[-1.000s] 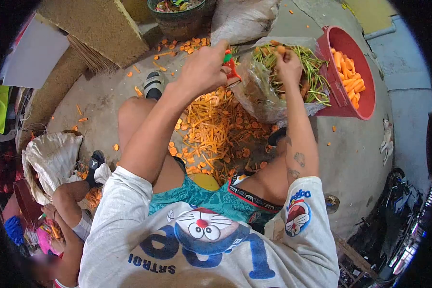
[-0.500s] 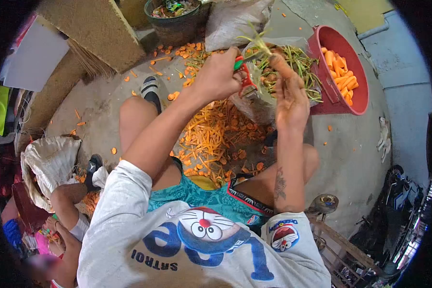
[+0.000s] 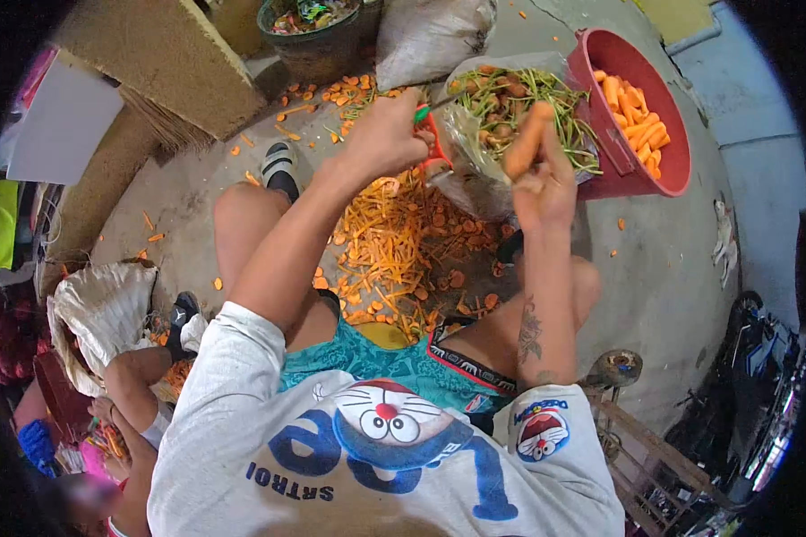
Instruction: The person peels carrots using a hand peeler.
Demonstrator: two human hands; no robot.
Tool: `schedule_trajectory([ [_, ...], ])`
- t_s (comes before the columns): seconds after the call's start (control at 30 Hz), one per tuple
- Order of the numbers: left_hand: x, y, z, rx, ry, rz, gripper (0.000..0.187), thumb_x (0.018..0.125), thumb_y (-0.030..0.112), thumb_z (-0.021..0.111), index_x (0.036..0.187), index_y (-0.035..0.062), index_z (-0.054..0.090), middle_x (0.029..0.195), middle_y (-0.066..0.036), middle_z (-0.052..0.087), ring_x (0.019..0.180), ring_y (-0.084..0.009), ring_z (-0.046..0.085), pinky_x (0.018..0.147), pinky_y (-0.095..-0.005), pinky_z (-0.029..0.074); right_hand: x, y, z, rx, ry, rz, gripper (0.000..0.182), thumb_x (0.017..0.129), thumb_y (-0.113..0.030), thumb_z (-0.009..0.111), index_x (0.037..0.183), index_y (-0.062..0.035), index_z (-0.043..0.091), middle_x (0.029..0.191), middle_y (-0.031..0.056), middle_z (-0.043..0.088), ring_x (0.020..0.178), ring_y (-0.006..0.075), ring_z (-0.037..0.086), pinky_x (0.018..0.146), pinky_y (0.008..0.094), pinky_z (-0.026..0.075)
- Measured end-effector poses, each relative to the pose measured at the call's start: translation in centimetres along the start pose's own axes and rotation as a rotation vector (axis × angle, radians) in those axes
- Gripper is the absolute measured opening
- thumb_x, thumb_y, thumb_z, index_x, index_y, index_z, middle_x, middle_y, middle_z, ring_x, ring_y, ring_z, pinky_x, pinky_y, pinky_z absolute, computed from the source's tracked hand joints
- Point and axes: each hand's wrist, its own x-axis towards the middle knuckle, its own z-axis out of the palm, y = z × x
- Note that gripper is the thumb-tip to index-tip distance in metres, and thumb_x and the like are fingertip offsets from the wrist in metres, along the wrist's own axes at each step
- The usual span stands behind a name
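Observation:
My left hand [image 3: 387, 134] is closed around a knife [image 3: 424, 113] with a green handle and a dark blade pointing up and right. A red-handled peeler [image 3: 437, 143] is held in the same hand, its metal end low. In my right hand [image 3: 548, 183] is an unpeeled-looking carrot [image 3: 528, 143], gripped by the fingers and tilted, with no leaves showing on it. Just beyond it lies a clear plastic bag [image 3: 461, 143] filled with green carrot stalks [image 3: 551, 85] and cut tops. On the floor between my legs is a heap of orange peelings [image 3: 385, 237].
A red tub [image 3: 585, 116] of peeled carrots [image 3: 636, 116] leans at the right. A dark bin [image 3: 309, 49] and a white sack [image 3: 434, 40] stand at the back. Another person's hand [image 3: 107, 416] is at lower left, near a pale sack [image 3: 107, 309]. A wooden frame [image 3: 654, 456] is lower right.
The leafy top at the carrot's end is gone from it. My right hand has turned the carrot, and my left hand with the knife and peeler has drawn left, away from it.

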Motion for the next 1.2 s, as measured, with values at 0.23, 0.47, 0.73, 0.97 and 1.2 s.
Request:
schedule_trajectory([
  [0.23, -2.0, 3.1, -0.7, 0.019, 0.025, 0.158, 0.032, 0.081, 0.013, 0.073, 0.100, -0.0030, 0.054, 0.084, -0.028, 0.066, 0.083, -0.0477, 0.065, 0.072, -0.0508, 0.051, -2.3, 2.0, 3.3, -0.516, 0.052, -0.130, 0.018, 0.094, -0.014, 0.076, 0.102, 0.0023, 0.072, 0.095, 0.0017, 0.071, 0.085, 0.0047, 0.063, 0.073, 0.0202, 0.052],
  [0.47, -2.7, 4.1, -1.0, 0.033, -0.035, 0.195, 0.032, 0.079, 0.012, 0.073, 0.099, -0.0038, 0.053, 0.081, -0.027, 0.066, 0.082, -0.0483, 0.065, 0.072, -0.0535, 0.052, -2.8, 2.2, 2.8, -0.707, 0.015, -0.111, 0.019, 0.091, -0.009, 0.079, 0.104, 0.0020, 0.071, 0.096, 0.0041, 0.072, 0.082, 0.0081, 0.065, 0.077, 0.0227, 0.053],
  [0.73, -0.5, 0.5, -0.7, 0.188, -0.269, -0.015, 0.037, 0.079, 0.017, 0.076, 0.102, -0.0059, 0.058, 0.096, -0.026, 0.070, 0.092, -0.0438, 0.069, 0.080, -0.0464, 0.056, -2.1, 1.0, 2.8, -0.393, -0.007, -0.025, 0.020, 0.097, -0.017, 0.072, 0.101, 0.0021, 0.070, 0.093, 0.0057, 0.070, 0.081, 0.0092, 0.066, 0.067, 0.0242, 0.052],
  [0.97, 0.4, -0.9, -3.4, -0.566, 0.020, 0.175, 0.044, 0.080, 0.026, 0.089, 0.108, 0.0064, 0.062, 0.095, 0.000, 0.065, 0.091, -0.0076, 0.061, 0.084, -0.0291, 0.052, -1.4, 2.9, -0.9, -0.565, 0.100, 0.204, 0.036, 0.107, -0.026, 0.052, 0.117, 0.0052, 0.065, 0.104, 0.0056, 0.067, 0.089, 0.0115, 0.062, 0.078, 0.0266, 0.051],
  [1.2, -1.6, 1.7, -0.6, -0.464, 0.033, 0.392, 0.051, 0.078, 0.023, 0.091, 0.112, 0.0036, 0.058, 0.099, 0.000, 0.062, 0.093, -0.0108, 0.058, 0.085, -0.0301, 0.051, -1.7, 2.0, -0.1, -0.253, 0.061, 0.316, 0.034, 0.106, -0.016, 0.050, 0.128, 0.0080, 0.059, 0.118, 0.0125, 0.067, 0.104, 0.0174, 0.067, 0.090, 0.0310, 0.053],
])
